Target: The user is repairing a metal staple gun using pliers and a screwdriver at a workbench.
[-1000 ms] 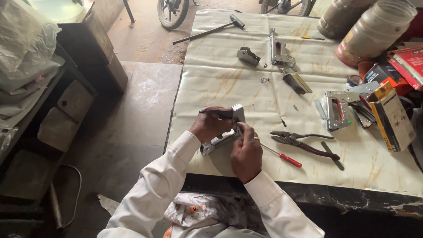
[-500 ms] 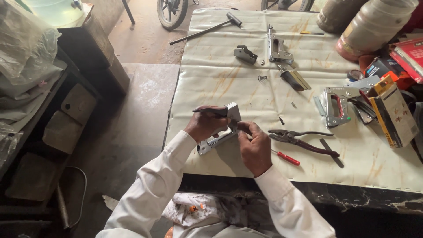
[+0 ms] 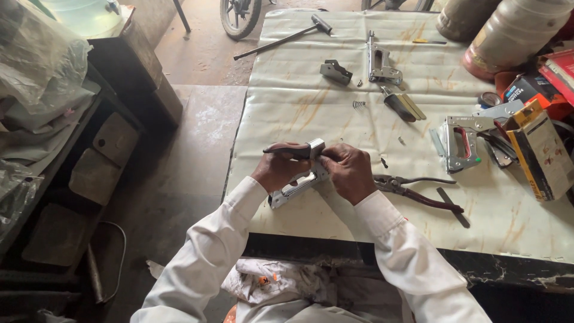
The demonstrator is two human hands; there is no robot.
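Observation:
My left hand [image 3: 276,170] grips a metal staple gun [image 3: 294,187] by its dark handle, just above the near left part of the white-covered table [image 3: 299,96]. My right hand [image 3: 348,170] closes on the gun's front end, fingers pressed at its top corner. Both sleeves are white. Red-handled pliers [image 3: 412,188] lie just right of my right hand, with a dark flat strip [image 3: 452,207] beside them.
A second staple gun [image 3: 460,142] lies at the right by a yellow-and-black box [image 3: 541,152]. Loose staple gun parts [image 3: 382,66], a small spring [image 3: 359,104] and a hammer [image 3: 281,39] lie farther back. Large jars [image 3: 508,30] stand far right. Shelves with bags stand left.
My right hand has shifted up from the gun's lower side to its front top corner. The red-handled screwdriver seen earlier beside my right hand is out of sight now.

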